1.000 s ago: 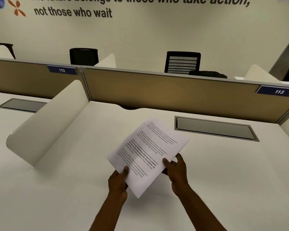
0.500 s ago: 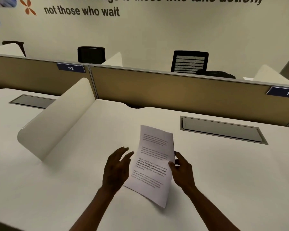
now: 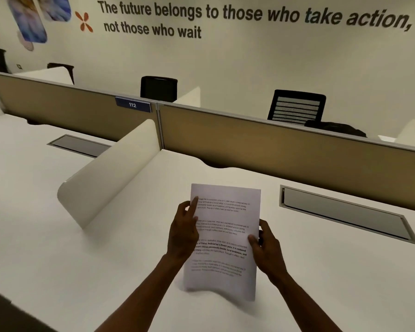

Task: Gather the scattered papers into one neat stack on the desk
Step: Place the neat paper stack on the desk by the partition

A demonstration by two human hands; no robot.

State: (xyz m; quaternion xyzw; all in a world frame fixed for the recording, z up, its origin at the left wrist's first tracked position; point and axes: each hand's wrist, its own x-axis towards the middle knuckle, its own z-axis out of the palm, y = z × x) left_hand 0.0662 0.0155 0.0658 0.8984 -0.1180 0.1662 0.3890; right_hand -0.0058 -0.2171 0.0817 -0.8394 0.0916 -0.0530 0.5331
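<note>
Both hands, left hand and right hand, clasp the papers by their side edges, long axis pointing away.

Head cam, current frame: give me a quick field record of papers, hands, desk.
papers: printed sheets held upright, text facing the camera, bottom edge blurred near the desk
left hand: grips the left edge, index finger raised along it
right hand: pinches the right edge, thumb on the front
desk: white, no loose sheets visible on it
cable tray: closed grey flap right of the papers
divider: white curved panel to the left
</note>
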